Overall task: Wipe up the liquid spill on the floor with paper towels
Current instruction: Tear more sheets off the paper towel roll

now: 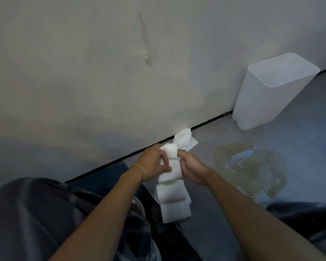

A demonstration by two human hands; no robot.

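The left hand (154, 162) and right hand (193, 169) are pinching the paper towels (174, 193), hanging twelve-to-six. The spill (252, 166) is lying at three o'clock — nearer the right.

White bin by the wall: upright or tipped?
Upright: the bin stands on its base, open top facing up.

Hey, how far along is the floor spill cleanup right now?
Barely begun. Done: paper towels are out. In hand: left hand and right hand both grip the folded strip. Left: the yellowish puddle lies whole, no towel touching it; nothing shows in the white bin.
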